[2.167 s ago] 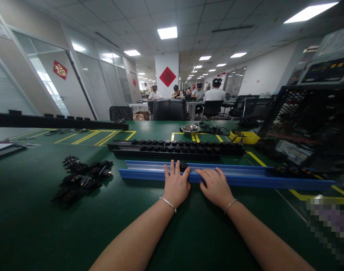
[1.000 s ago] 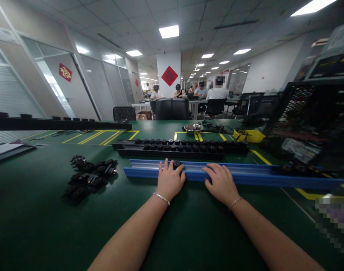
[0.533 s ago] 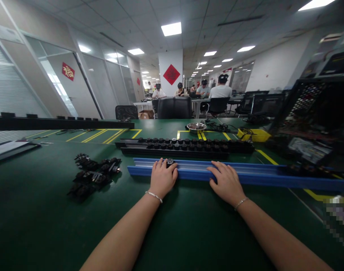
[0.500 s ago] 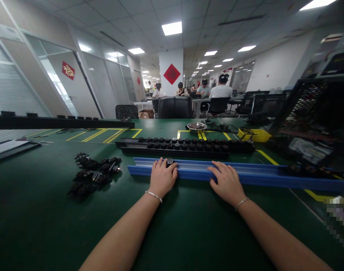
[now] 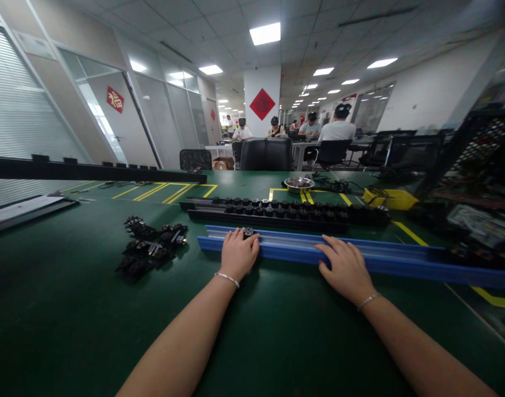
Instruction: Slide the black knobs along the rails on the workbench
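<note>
Your left hand (image 5: pixel 239 256) pinches the black block (image 5: pixel 248 232) inside the blue rail (image 5: pixel 285 248), your right hand (image 5: pixel 346 271) touches the rail, grip unclear; block probably light, stiff, slide-prone, so hold its sides.

My left hand (image 5: pixel 240 253) is holding a small black part (image 5: pixel 249 232) in the blue channel (image 5: pixel 289 251); my right hand (image 5: pixel 346 269) is resting on its near wall. Black rails (image 5: pixel 269 219) are lying beyond both hands; loose black pieces (image 5: pixel 150 251) are sitting left of my left hand.
</note>
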A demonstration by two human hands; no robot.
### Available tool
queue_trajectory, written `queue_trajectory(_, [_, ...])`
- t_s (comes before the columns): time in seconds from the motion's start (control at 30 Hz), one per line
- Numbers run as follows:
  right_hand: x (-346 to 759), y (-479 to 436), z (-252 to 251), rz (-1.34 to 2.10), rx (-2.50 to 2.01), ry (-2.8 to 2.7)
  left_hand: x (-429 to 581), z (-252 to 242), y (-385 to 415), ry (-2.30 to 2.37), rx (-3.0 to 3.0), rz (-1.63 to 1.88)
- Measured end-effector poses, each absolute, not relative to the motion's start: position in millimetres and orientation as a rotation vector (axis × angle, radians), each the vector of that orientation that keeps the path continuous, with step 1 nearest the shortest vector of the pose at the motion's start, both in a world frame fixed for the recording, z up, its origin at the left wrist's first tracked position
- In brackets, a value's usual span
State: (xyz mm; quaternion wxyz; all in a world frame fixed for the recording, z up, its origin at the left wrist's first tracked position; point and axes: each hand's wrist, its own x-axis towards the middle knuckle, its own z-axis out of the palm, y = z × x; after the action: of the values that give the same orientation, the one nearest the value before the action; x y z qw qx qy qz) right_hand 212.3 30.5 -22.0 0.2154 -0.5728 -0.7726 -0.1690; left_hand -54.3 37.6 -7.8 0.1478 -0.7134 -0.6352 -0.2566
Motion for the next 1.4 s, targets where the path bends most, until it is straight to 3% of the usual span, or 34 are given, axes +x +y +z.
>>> queue_trajectory(1.4, [219,36,-27,-0.432,-1.54,-2.102,-84,-12,45,-2.066,-1.786,-0.815])
